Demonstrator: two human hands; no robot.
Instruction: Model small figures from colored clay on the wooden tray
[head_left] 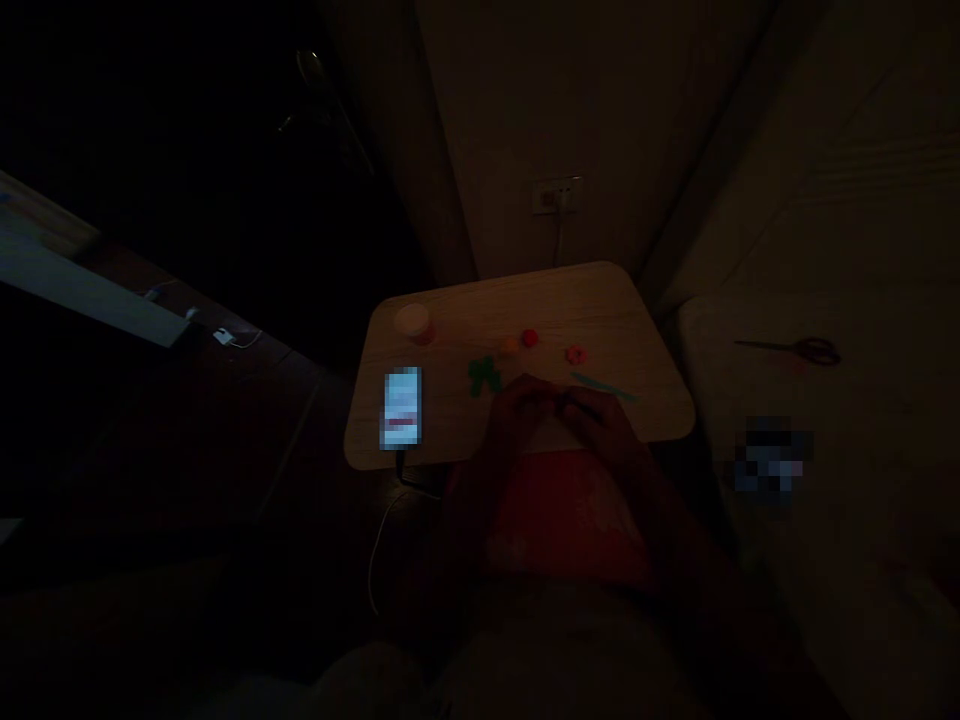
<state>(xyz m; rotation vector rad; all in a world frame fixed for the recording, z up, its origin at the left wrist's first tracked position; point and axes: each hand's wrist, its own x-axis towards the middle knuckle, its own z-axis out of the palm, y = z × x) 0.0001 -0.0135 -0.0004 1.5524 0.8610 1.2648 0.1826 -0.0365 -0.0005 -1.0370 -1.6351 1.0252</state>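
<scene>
In dim light my left hand (525, 398) and my right hand (598, 415) come together at the front of a small wooden table (465, 310). The fingers of both are bent and closed, and a little reddish colour shows between them. What they grip is too dark to make out. Just left of my left hand lies a green piece with several lobes (484, 375). Beyond the hands are an orange lump (509, 346), a red ball-like lump (530, 338) and a pinkish-red ring-shaped piece (576, 355). A thin turquoise stick-like tool (604, 387) lies beside my right hand.
A pale round tub (414, 322) stands at the table's back left. Nearer is a lit phone (401, 408) with a cable at its lower end. Scissors (806, 349) lie on the pale surface to the right. A wall socket (557, 195) holds a plug.
</scene>
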